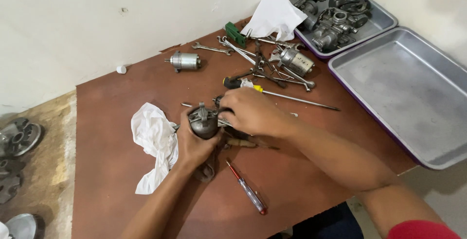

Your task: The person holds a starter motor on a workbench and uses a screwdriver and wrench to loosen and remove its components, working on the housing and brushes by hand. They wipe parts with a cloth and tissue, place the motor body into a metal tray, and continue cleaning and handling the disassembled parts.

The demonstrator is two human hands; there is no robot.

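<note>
Surface: reddish-brown wooden board table point(311, 180), matt, scuffed, set in corner of pale plastered wall point(73, 20). Dusty concrete floor point(48, 137) at left.

Left hand point(192, 144) wrapped around grey cylindrical metal motor part point(203, 121), held upright near table centre. Right hand point(250, 112) curled, fingertips pinching at part's top.

Crumpled white cloth point(155, 141) just beside left hand. Slim red-tipped tester screwdriver point(247, 188) near wrists. Pile of steel spanners point(262, 64) beyond. Empty grey rectangular metal tray point(413, 93) at right, dull, smeared.
</note>
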